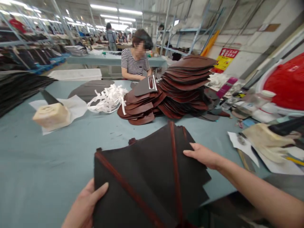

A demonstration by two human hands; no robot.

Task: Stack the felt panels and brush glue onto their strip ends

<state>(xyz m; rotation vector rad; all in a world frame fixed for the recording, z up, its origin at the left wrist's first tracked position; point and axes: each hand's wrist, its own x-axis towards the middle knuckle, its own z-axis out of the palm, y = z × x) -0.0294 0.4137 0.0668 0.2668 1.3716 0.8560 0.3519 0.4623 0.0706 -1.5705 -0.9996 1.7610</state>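
A dark leather panel (147, 171), its grey-black side up and crossed by two reddish-brown seam strips, is spread between my hands over the front of the table. My left hand (86, 202) grips its left edge, thumb on top and fingers underneath. On the right edge, my right hand (201, 155) pinches the panel with thumb and forefinger on top; its other fingers are partly hidden. Jagged corners show along the panel's right side, and its lower end runs out of view. Beyond it lie brown leather pieces (140, 107) and a heap of white tape strips (109, 98).
A tall stack of brown leather pieces (187, 82) stands behind. At left, a cream block (51, 115) rests on white paper beside a dark pile (19, 88). A cloth (266, 139), papers and tools clutter the right. A person in stripes (135, 63) works across the blue-green table (47, 171).
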